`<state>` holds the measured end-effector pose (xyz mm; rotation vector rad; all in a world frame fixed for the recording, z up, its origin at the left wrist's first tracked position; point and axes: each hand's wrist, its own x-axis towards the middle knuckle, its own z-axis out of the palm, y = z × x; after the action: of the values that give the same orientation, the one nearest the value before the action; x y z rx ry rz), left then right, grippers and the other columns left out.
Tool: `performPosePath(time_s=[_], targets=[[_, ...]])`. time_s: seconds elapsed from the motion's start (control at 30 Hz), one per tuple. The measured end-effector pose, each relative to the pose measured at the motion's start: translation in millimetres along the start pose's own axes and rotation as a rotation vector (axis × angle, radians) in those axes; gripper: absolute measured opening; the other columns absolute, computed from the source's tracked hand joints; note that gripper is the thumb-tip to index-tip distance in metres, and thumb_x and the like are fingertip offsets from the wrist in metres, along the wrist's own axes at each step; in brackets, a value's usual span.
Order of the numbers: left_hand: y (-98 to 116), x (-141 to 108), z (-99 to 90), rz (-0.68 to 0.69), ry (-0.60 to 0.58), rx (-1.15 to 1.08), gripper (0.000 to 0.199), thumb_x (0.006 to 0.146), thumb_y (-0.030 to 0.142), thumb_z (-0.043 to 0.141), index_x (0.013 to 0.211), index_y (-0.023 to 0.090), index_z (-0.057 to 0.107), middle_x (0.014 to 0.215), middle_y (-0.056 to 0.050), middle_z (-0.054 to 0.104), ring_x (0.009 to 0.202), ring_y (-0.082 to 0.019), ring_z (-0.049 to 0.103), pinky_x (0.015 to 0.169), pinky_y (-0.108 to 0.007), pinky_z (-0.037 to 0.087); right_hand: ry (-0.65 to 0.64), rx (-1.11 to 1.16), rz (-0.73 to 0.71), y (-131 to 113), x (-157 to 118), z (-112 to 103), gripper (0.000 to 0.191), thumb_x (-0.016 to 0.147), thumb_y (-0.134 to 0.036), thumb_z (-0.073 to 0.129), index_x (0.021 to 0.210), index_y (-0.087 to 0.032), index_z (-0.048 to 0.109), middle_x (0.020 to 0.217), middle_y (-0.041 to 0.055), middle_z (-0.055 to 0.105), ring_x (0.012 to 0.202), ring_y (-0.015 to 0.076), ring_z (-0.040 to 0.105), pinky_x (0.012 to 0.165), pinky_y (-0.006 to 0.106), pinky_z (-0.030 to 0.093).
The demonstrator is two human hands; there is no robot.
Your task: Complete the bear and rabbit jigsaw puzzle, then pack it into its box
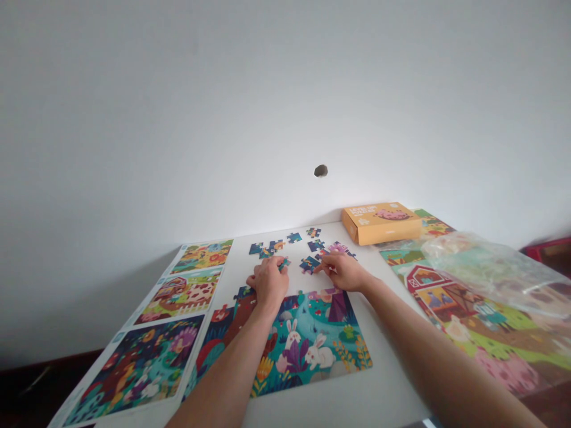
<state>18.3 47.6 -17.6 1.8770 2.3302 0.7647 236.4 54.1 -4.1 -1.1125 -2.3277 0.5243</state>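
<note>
On the white table (383, 368) lies a partly joined forest puzzle (312, 351) with white rabbits. My left hand (269, 279) is above its upper edge, fingers closed on a small puzzle piece (284, 263). My right hand (341, 270) is further right, its index finger stretched out to a loose dark blue piece (308, 265) lying on the table. Several loose pieces, among them a blue one (294, 238) and a pink one (339, 246), lie scattered beyond both hands. My left forearm covers part of the puzzle.
A sheet with three pictures (191, 291) lies on the left. At the back right stands a yellow puzzle box (381, 223). A farm picture (482, 321) covers the right side, with a clear plastic bag (495, 267) on it. Behind the table is a white wall with a hole.
</note>
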Motion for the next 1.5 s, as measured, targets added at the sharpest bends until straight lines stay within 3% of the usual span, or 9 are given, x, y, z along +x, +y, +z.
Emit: performPosePath(time_s=[0.13,0.27,0.53,0.7,0.9,1.03,1.2,1.37,1.5], targets=[[1,-2,-1.2,0.015,0.051,0.057,0.029,0.080,0.026,0.059,0.108,0.029,0.064,0.122,-0.007,0.059,0.109,-0.033,0.048,0.087,-0.049,0.037,0.015,-0.087,0.099,5,1,1,0.025,0.065,0.002,0.045,0.074,-0.021,0.052,0.093,0.0020,0.070,0.088,0.0170,0.058,0.072,0.022,0.039],[2,-3,-2.8,0.017,0.027,0.085,0.034,0.082,0.028,0.057,0.116,0.027,0.061,0.125,-0.009,0.058,0.111,-0.034,0.044,0.087,-0.049,0.037,0.047,-0.136,0.174,7,1,2,0.028,0.067,0.002,0.044,0.080,-0.020,0.057,0.095,0.0046,0.067,0.086,0.0171,0.058,0.072,0.023,0.038],[1,-1,-2.7,0.022,0.006,0.059,0.036,0.082,0.029,0.058,0.118,0.028,0.059,0.120,-0.009,0.062,0.109,-0.034,0.046,0.087,-0.050,0.036,0.184,-0.109,0.161,7,1,1,0.025,0.071,0.000,0.044,0.078,-0.019,0.058,0.092,0.0058,0.066,0.086,0.0177,0.057,0.074,0.024,0.039],[1,-1,-2.1,0.053,-0.003,0.021,0.039,0.079,0.029,0.062,0.118,0.028,0.058,0.119,-0.008,0.062,0.108,-0.033,0.049,0.089,-0.050,0.037,0.192,-0.111,0.140,12,2,5,0.025,0.072,-0.002,0.047,0.083,-0.020,0.061,0.091,0.0051,0.066,0.085,0.0184,0.055,0.075,0.025,0.040],[2,0,4.0,0.173,0.004,-0.197,0.047,0.076,0.013,0.063,0.121,0.025,0.054,0.112,-0.009,0.057,0.106,-0.025,0.055,0.093,-0.042,0.043,0.190,-0.116,0.145,13,3,6,0.022,0.080,-0.013,0.053,0.096,-0.022,0.066,0.089,0.0051,0.064,0.081,0.0182,0.055,0.076,0.027,0.040],[5,-2,4.2,0.400,0.014,-0.461,0.045,0.078,0.006,0.057,0.120,0.023,0.054,0.105,-0.006,0.056,0.096,-0.017,0.058,0.086,-0.030,0.049,0.216,-0.018,0.092,5,3,4,0.023,0.085,-0.025,0.056,0.108,-0.022,0.062,0.092,0.0033,0.068,0.075,0.0157,0.054,0.072,0.026,0.040],[11,-9,3.6,0.660,-0.138,-0.688,0.041,0.084,0.010,0.053,0.122,0.024,0.053,0.105,-0.004,0.062,0.080,-0.014,0.061,0.081,-0.029,0.051,0.166,0.163,0.011,-2,4,10,0.035,0.085,-0.037,0.060,0.116,-0.021,0.059,0.086,0.0026,0.068,0.061,0.0118,0.053,0.062,0.024,0.040],[11,-9,5.9,0.600,-0.098,-0.734,0.036,0.086,0.019,0.055,0.122,0.022,0.053,0.107,-0.006,0.063,0.079,-0.013,0.063,0.076,-0.027,0.051,0.182,0.412,0.096,0,7,21,0.025,0.083,-0.039,0.061,0.095,-0.017,0.061,0.065,0.0000,0.064,0.057,0.0122,0.056,0.055,0.023,0.040],[9,-6,7.5,0.527,-0.087,-0.661,0.024,0.087,0.025,0.056,0.109,0.022,0.061,0.089,-0.002,0.070,0.078,-0.015,0.064,0.077,-0.028,0.048,0.196,0.542,0.198,4,8,22,0.025,0.085,-0.042,0.057,0.089,-0.018,0.053,0.055,-0.0028,0.059,0.048,0.0116,0.054,0.049,0.022,0.039]])
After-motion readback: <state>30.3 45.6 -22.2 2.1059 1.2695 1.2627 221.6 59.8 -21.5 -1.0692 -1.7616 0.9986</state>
